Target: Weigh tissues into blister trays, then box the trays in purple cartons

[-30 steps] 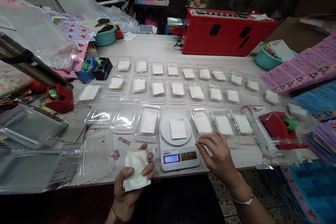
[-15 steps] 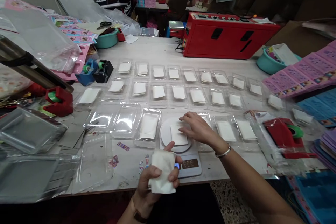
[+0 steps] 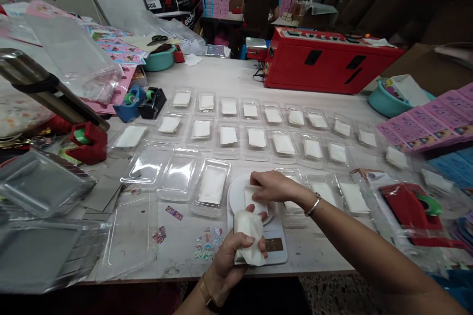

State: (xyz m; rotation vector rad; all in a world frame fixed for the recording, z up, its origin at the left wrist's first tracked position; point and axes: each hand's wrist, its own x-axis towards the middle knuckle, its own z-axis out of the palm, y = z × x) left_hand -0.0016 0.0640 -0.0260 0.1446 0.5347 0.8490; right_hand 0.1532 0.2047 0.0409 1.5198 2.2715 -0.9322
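My left hand is wrapped round a white packet in front of the scale. The round plate of the white kitchen scale carries a stack of white sheets. Over that stack is my right hand, its fingers bent down and touching the upper part; whether they pinch a sheet is hidden. Left of the scale, a clear plastic tray holds white sheets. Two clear trays without sheets lie further left.
Rows of clear trays with white stacks stretch behind the scale. A red machine stands at the back. Tape dispensers and plastic lids are at left; pink boxes at right. A person is at another table.
My right hand has lowered onto the stack on the scale, its fingers closing in. My left hand with the packet has moved right and up, now covering part of the scale's front.
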